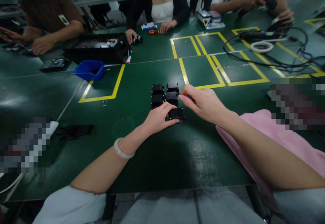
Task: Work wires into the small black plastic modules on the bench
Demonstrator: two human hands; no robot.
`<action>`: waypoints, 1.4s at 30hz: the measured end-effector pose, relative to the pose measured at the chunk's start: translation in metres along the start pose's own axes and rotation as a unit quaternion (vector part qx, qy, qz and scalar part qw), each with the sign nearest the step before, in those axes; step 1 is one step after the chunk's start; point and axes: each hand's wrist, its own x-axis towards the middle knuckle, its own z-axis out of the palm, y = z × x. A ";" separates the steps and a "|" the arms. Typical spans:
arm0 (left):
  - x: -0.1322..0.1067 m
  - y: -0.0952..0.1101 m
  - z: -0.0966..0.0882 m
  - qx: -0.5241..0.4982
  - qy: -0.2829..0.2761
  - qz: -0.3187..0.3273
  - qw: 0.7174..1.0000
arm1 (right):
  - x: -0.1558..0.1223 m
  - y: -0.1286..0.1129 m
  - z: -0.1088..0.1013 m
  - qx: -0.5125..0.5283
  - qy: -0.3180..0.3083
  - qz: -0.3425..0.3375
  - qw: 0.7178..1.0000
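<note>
My left hand point(160, 117) grips a small black box point(177, 114) by its left side, with the thumb at the near edge and the fingers at the far edge. Small light-coloured bits stick out at the box's corners. Just beyond it, several similar black boxes point(157, 89) stand close together in two rows on the green table point(152, 163). My right hand point(200, 102) is closed in a pinch beside the right-hand boxes. Whatever its fingertips hold is too small to make out, and a dark bit shows inside the curled fingers.
Several tiny metal pieces point(105, 103) lie to the left, near a blue scoop-shaped bin point(89, 70). Black parts point(76, 131) lie at the near left. Pink cloth point(274, 136) is under my right forearm. Black cables point(291, 61) loop at the right. Co-workers sit across the table.
</note>
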 end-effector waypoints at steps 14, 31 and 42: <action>0.000 0.001 -0.001 0.011 -0.002 0.001 1.000 | -0.011 -0.018 -0.005 -0.103 -0.029 0.031 0.994; 0.000 0.002 -0.002 0.013 -0.006 0.004 1.000 | -0.012 -0.007 0.002 -0.083 0.021 0.054 0.995; 0.000 0.001 -0.001 0.011 -0.006 0.004 1.000 | -0.012 -0.010 -0.001 -0.090 0.004 0.024 0.996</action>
